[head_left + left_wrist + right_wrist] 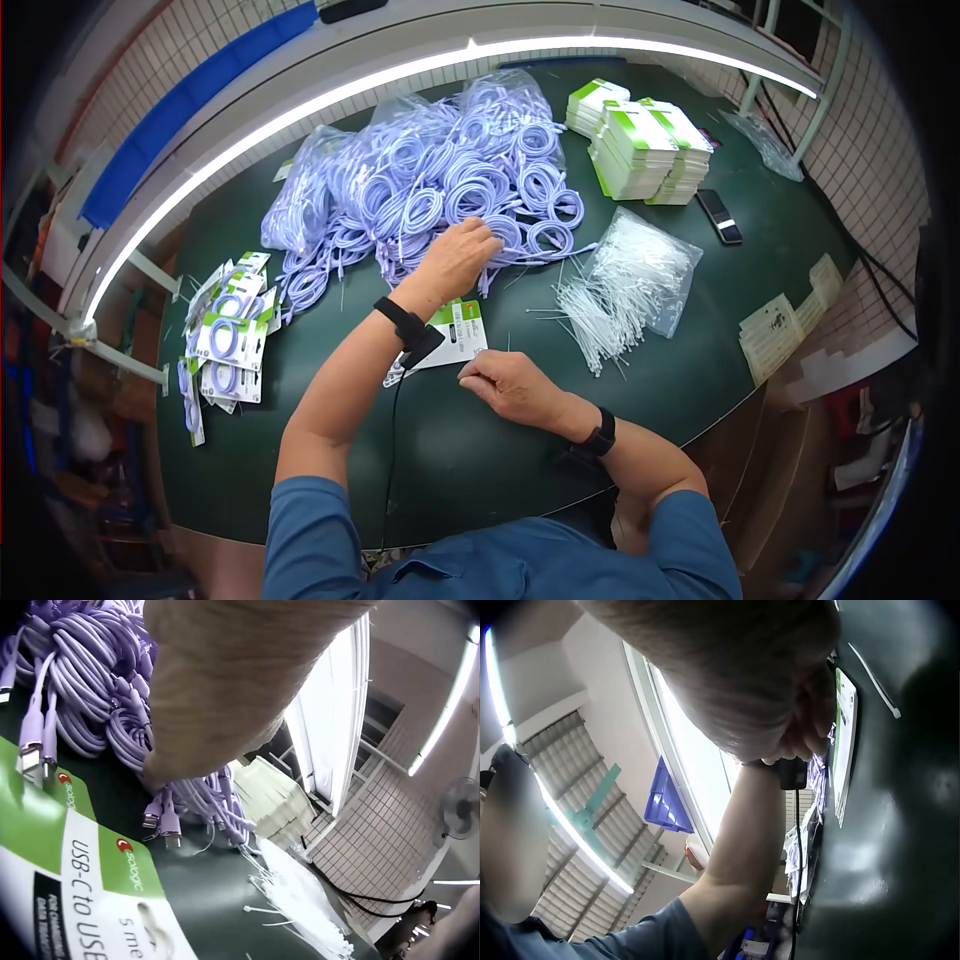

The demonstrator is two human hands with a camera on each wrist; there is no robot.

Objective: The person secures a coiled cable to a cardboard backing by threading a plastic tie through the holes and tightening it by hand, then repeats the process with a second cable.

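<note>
My left hand (pixel 460 262) reaches into a heap of coiled lavender USB cables (pixel 405 160), its bent fingers on a coil at the heap's near edge. In the left wrist view the hand hides most of its own fingertips. Below that forearm lie white and green printed cards (pixel 460 330), marked "USB-C to USB" in the left wrist view. My right hand (pixel 515 388) is beside the cards' right edge, fingers curled and thumb against the forefinger, nothing visible in it. A loose white cable tie (pixel 877 682) lies near it on the table.
To the left is a pile of carded cables (pixel 230 335). Right of the heap lies a plastic bag of white cable ties (pixel 640 270), some spilling out. Stacked cards (pixel 650 150) and a phone (pixel 718 215) are at the back right. A black cord (pixel 390 460) runs from the left wrist.
</note>
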